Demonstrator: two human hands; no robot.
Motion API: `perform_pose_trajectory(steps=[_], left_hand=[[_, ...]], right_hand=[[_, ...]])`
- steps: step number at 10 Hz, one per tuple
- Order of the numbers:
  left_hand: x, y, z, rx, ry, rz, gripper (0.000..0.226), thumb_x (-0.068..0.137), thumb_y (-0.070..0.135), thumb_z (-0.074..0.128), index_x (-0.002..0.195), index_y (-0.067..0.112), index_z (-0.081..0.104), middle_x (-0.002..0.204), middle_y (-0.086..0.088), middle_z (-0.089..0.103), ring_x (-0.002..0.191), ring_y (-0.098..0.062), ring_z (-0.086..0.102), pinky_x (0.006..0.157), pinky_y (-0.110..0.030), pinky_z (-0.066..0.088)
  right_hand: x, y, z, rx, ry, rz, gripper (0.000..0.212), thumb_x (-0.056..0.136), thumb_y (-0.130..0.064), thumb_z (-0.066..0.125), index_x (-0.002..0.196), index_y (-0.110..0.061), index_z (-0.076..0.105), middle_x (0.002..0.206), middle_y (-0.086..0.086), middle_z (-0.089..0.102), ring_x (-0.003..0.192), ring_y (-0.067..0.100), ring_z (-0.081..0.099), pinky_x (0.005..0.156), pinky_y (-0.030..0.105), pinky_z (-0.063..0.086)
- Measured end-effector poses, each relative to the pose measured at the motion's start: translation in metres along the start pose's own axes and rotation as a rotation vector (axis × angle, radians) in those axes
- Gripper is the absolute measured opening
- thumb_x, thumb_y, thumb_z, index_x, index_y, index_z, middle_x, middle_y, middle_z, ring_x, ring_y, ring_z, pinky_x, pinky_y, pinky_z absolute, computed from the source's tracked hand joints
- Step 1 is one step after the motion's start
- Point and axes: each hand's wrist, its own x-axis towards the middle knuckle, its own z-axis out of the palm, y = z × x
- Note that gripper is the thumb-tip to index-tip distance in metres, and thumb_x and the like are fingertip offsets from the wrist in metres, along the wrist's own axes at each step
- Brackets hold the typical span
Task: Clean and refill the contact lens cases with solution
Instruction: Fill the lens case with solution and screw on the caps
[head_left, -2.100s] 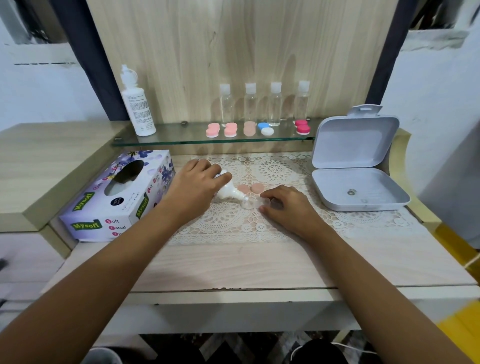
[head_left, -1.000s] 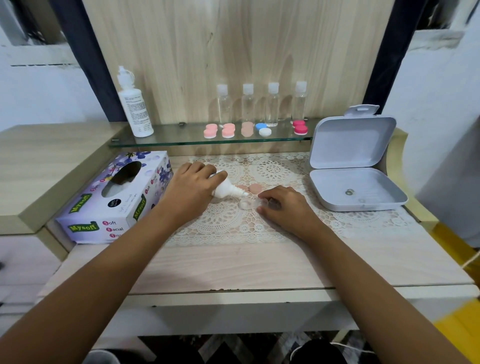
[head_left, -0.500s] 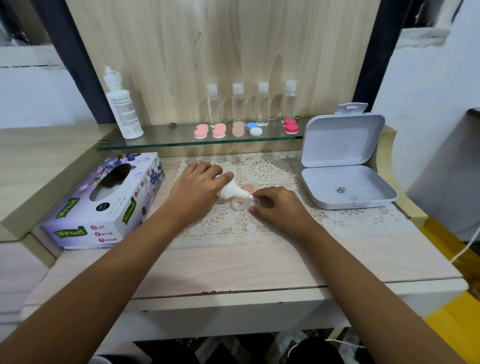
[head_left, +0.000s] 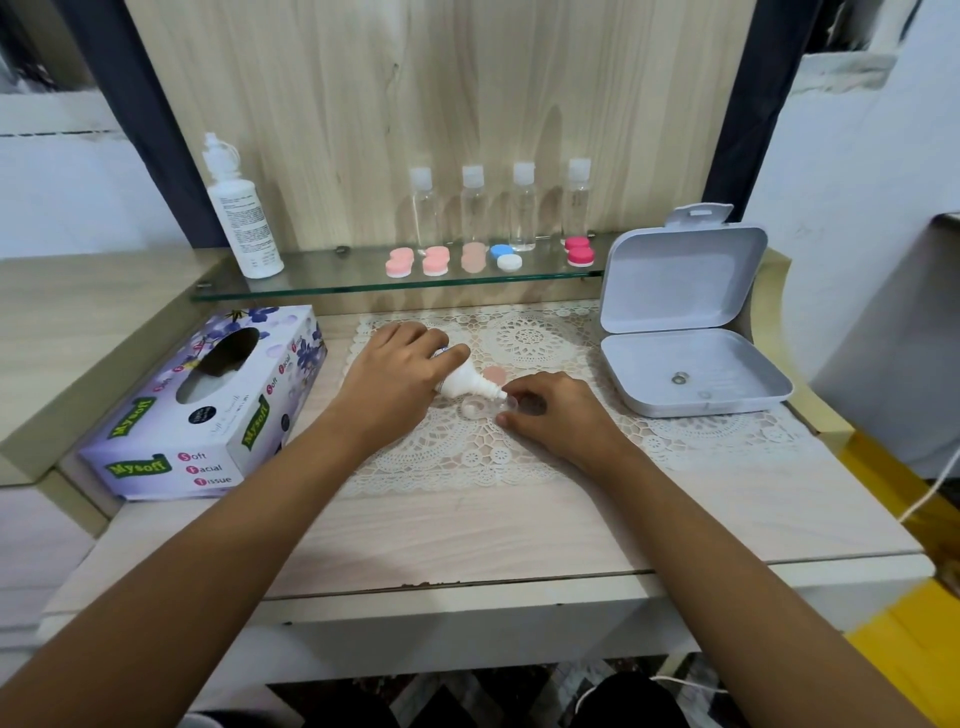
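Observation:
My left hand (head_left: 397, 376) grips a small white solution bottle (head_left: 465, 384), tipped on its side with the nozzle pointing right over a clear open contact lens case (head_left: 480, 407) on the lace mat. My right hand (head_left: 553, 410) pinches the right end of that case and holds it on the mat. A loose peach cap (head_left: 494, 374) lies just behind the case. Several closed lens cases sit on the glass shelf: pink (head_left: 398, 262), peach (head_left: 474, 257), blue and white (head_left: 505, 257), red (head_left: 579, 250).
A tissue box (head_left: 208, 405) lies at the left of the mat. An open grey hinged box (head_left: 691, 332) stands at the right. On the glass shelf (head_left: 322, 283) stand a tall white bottle (head_left: 241, 213) and several small clear bottles (head_left: 472, 208).
The bottle's nozzle has shifted a little to the right along the open case. Both hands stay in place on the mat; the view has drifted slightly.

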Motion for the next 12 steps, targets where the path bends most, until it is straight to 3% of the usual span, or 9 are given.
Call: perform_pose_trajectory(steps=[12], left_hand=[[0.0022, 0.0004, 0.0025, -0.007, 0.008, -0.009, 0.048, 0.057, 0.001, 0.079, 0.102, 0.012, 0.068, 0.088, -0.008, 0.068, 0.08, -0.03, 0.062, 0.074, -0.036, 0.049]], right_hand=[[0.0011, 0.0007, 0.0003, -0.034, -0.008, -0.022, 0.018, 0.078, -0.029, 0.069, 0.093, -0.018, 0.069, 0.082, 0.004, 0.065, 0.082, 0.021, 0.055, 0.076, 0.038, 0.045]])
